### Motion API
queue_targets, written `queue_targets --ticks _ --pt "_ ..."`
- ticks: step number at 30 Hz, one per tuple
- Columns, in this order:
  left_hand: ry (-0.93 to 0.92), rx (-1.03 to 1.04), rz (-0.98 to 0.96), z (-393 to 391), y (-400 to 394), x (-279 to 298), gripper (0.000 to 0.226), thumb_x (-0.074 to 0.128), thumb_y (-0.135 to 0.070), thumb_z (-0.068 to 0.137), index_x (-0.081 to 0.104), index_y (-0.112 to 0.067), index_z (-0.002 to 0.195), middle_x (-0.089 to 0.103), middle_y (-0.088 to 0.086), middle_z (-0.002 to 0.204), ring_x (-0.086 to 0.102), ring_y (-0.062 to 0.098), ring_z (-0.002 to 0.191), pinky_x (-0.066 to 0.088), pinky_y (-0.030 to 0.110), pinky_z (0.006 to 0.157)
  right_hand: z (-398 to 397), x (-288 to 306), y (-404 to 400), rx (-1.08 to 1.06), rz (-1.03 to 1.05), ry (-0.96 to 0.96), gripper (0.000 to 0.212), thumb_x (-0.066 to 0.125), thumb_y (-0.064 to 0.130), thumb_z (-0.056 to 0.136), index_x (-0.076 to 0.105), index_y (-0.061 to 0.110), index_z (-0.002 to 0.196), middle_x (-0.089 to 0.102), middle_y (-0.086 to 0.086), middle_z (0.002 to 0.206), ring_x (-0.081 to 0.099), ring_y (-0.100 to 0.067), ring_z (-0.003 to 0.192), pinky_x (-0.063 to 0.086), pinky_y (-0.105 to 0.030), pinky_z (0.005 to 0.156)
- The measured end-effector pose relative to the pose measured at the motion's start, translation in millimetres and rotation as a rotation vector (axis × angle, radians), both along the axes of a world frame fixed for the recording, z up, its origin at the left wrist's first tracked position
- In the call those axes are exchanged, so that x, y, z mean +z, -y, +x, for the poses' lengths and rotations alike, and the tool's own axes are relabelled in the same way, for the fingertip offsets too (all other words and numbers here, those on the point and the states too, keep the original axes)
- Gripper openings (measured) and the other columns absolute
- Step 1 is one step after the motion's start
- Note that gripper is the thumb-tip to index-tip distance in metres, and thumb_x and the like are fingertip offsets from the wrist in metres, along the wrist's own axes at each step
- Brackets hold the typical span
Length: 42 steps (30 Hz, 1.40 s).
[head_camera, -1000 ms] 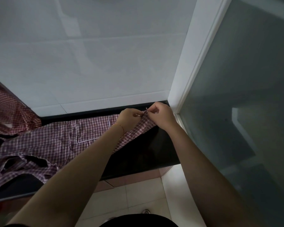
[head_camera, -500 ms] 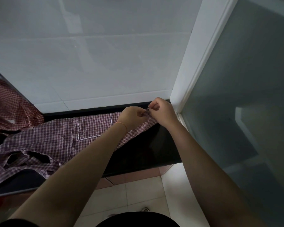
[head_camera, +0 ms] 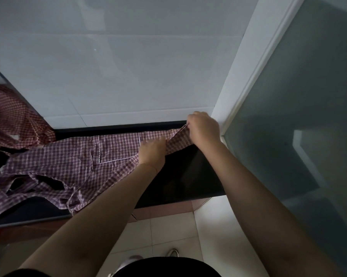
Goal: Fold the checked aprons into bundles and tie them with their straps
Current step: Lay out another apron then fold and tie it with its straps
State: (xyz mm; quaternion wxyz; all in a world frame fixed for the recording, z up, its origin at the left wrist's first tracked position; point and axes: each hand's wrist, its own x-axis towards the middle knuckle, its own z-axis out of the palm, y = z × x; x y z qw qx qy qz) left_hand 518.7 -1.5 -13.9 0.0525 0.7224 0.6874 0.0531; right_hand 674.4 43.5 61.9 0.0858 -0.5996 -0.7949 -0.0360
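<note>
Folding has barely begun, we judge: our right hand [head_camera: 203,128] and left hand [head_camera: 152,149] pinch the right end of the checked apron [head_camera: 72,162] with fingers clamped, spread unfolded on the dark tabletop [head_camera: 188,176], straps [head_camera: 28,186] untied, another apron [head_camera: 12,120] heaped far left.

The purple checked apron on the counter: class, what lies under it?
Under the purple checked apron lies the black countertop, bare at the right and front. What the cloth covers cannot be seen. Both hands, left and right, grip its right end.

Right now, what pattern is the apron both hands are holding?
Purple-and-white check on the apron, with white trim lines; only the head view shows it.
</note>
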Motion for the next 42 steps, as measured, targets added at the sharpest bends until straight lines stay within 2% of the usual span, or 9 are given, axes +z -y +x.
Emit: queue_targets --ticks 5,10,13,16,20,27,30,35,42 --pt "-0.035 0.046 -0.077 -24 13 -7 0.017 0.047 -0.007 0.094 0.051 -0.014 0.109 0.067 0.002 0.098 0.065 0.023 0.089 0.041 0.037 0.091 -7 9 0 -0.051 -0.049 0.094 0.015 0.052 -0.004 0.089 0.061 0.007 0.094 0.050 -0.005 0.091 0.056 -0.026 0.084 0.038 -0.034 0.064" --pt "0.074 0.070 0.427 -42 1 8 0.018 0.054 0.005 0.078 0.062 -0.010 0.085 0.061 0.003 0.066 0.059 0.028 0.058 0.035 0.035 0.068 -15 13 -8 -0.134 -0.077 0.117 0.020 0.046 -0.007 0.092 0.062 0.002 0.101 0.057 -0.013 0.108 0.062 -0.030 0.091 0.038 -0.034 0.067" --pt "-0.072 0.032 -0.099 -49 9 -7 0.020 0.051 -0.009 0.093 0.063 -0.015 0.108 0.069 0.004 0.099 0.067 0.024 0.090 0.046 0.039 0.087 -16 6 -7 -0.132 -0.097 0.095 0.019 0.045 -0.007 0.092 0.058 0.002 0.102 0.057 -0.015 0.111 0.061 -0.032 0.096 0.039 -0.035 0.069" --pt "-0.100 0.080 -0.531 -57 28 -34 0.018 0.051 -0.014 0.096 0.066 -0.013 0.106 0.066 0.006 0.111 0.065 0.026 0.098 0.051 0.038 0.078 -12 -8 -5 -0.177 -0.149 0.077 0.020 0.047 -0.004 0.094 0.058 0.001 0.109 0.057 -0.015 0.114 0.061 -0.032 0.101 0.046 -0.035 0.077" --pt "0.120 0.150 -0.492 -62 28 -37 0.016 0.051 -0.016 0.094 0.067 -0.014 0.092 0.065 0.004 0.099 0.055 0.020 0.080 0.046 0.033 0.070 -1 -29 -3 -0.196 -0.218 0.028 0.025 0.049 -0.003 0.094 0.056 0.001 0.117 0.055 -0.017 0.120 0.059 -0.033 0.106 0.048 -0.039 0.082" --pt "0.606 0.202 -0.338 -39 12 -29 0.029 0.057 -0.039 0.098 0.069 -0.013 0.093 0.060 -0.004 0.077 0.054 0.008 0.064 0.046 0.021 0.060 7 -44 -4 -0.014 -0.234 -0.036 0.013 0.051 -0.004 0.091 0.063 0.002 0.090 0.048 -0.009 0.104 0.054 -0.025 0.080 0.050 -0.040 0.065" --pt "0.603 0.189 -0.216 -27 1 -23 0.016 0.062 -0.032 0.094 0.066 -0.026 0.109 0.065 -0.008 0.097 0.062 0.012 0.083 0.053 0.028 0.072 13 -35 -12 0.023 -0.230 -0.101 0.010 0.059 0.008 0.094 0.066 0.004 0.089 0.050 -0.008 0.104 0.058 -0.025 0.082 0.053 -0.042 0.075" --pt "0.225 0.119 -0.366 -27 -16 -11 0.021 0.051 -0.018 0.096 0.071 -0.013 0.091 0.064 0.000 0.081 0.056 0.015 0.069 0.044 0.025 0.061 26 -10 -23 0.045 -0.242 -0.190 0.019 0.070 0.025 0.091 0.068 0.009 0.101 0.049 -0.006 0.111 0.057 -0.023 0.089 0.048 -0.035 0.082" --pt "0.495 0.248 -0.163 -41 -35 28 0.030 0.050 -0.001 0.091 0.076 -0.011 0.102 0.072 0.009 0.102 0.064 0.025 0.085 0.051 0.028 0.075 31 -3 -32 0.002 -0.228 -0.254 0.017 0.069 0.023 0.093 0.071 0.009 0.103 0.041 -0.006 0.110 0.053 -0.022 0.089 0.037 -0.026 0.079"
